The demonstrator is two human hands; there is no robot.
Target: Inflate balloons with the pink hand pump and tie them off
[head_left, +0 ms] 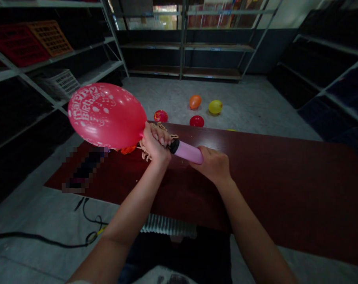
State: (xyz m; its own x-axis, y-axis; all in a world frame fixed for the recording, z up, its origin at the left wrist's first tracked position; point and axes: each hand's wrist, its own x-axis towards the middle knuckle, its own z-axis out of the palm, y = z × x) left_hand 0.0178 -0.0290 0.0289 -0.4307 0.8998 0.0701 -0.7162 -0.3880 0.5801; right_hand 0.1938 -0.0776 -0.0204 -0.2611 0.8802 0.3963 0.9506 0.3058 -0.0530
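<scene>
head view: your pink-red oval rubber balloon with white birthday lettering looks nearly or fully blown up, its skin smooth and taut. no knot shows, so closing its neck seems not yet done, though your fingers hide that part. from your left hand, filled balloons lie on the grey concrete floor: a red rounded one with yellow markings at twelve o'clock, an orange rounded one between one and two, a yellow oval one and a plain red rounded one near two.

the lettered balloon hangs above the left end of the glossy dark red-brown table; its long axis points its broad end between nine and ten, its neck between three and four. your left hand grips that neck and the black end of the slim lilac plastic pump, which runs nearly the same line; your right hand is wrapped around its other end
</scene>
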